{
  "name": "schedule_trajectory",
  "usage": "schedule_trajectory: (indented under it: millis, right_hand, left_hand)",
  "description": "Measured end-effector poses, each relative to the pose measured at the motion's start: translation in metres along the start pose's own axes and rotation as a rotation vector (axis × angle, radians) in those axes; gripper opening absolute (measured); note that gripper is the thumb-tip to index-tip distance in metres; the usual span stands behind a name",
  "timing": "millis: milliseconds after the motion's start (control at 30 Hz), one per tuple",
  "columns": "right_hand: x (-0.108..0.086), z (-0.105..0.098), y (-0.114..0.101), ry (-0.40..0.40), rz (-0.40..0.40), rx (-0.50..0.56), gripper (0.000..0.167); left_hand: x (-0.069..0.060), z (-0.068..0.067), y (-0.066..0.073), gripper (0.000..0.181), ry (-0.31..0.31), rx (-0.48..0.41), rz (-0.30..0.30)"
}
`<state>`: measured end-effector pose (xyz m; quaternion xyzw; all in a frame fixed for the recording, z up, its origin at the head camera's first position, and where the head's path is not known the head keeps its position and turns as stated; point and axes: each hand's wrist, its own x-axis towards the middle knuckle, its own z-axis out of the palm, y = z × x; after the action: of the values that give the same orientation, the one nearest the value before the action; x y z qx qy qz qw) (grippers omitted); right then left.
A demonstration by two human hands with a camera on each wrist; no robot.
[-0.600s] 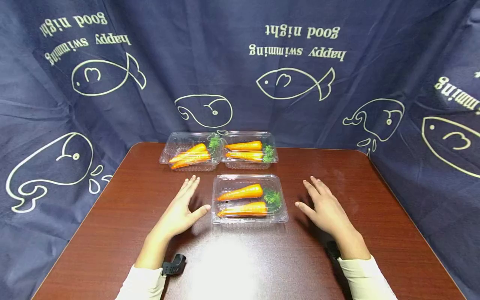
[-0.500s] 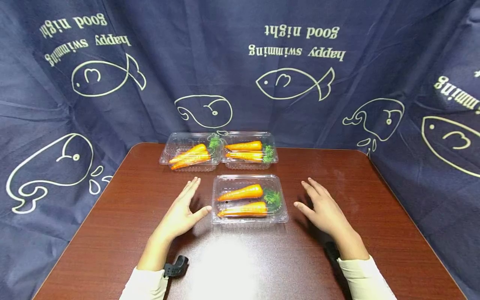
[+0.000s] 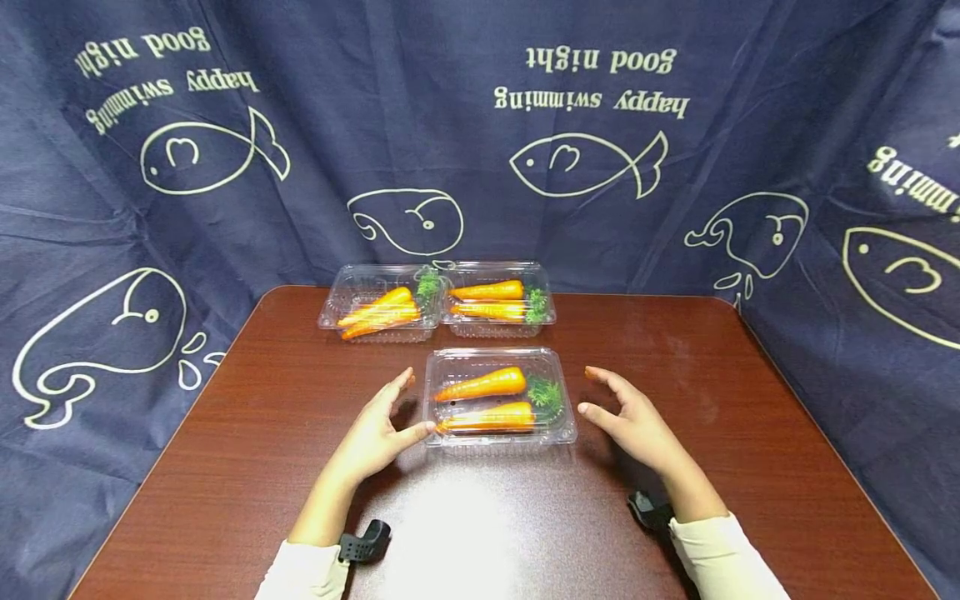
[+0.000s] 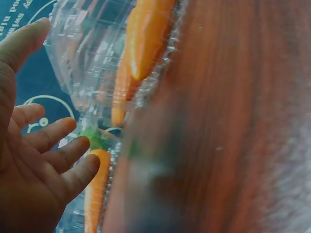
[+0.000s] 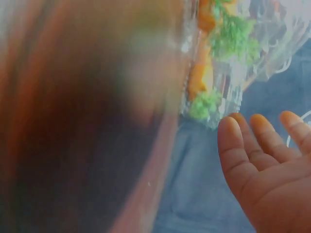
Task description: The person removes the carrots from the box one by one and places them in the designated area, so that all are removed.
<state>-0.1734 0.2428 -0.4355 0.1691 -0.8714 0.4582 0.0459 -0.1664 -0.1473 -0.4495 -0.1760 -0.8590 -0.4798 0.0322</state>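
The left hand (image 3: 372,437) and the right hand (image 3: 633,425) are closer in than a moment ago. Their thumbs and fingers are spread apart, a bit more bent now, and hold nothing. I cannot tell if the left thumb touches the front box (image 3: 495,439). That clear box sits between them on the brown surface (image 3: 240,450), with two carrots (image 3: 483,385) and green leaves (image 3: 545,398) inside. Behind it, the left back box (image 3: 352,283) and right back box (image 3: 540,275) have not moved.
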Motion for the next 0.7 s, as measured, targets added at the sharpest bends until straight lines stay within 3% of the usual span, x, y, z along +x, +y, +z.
schedule_trajectory:
  millis: [167,300,700]
  right_hand:
    - [-0.002,0.008,0.001,-0.066,0.091,0.221,0.055]
    - [-0.004,0.013,0.001,-0.102,0.132,0.315,0.057]
    - [-0.009,0.018,0.004,-0.212,0.097,0.318,0.055]
  left_hand:
    - [0.001,0.005,-0.004,0.093,-0.07,-0.082,-0.058]
    - [-0.001,0.007,-0.004,0.093,-0.105,-0.124,-0.086]
    - [-0.003,0.011,-0.005,0.089,-0.151,-0.188,-0.1]
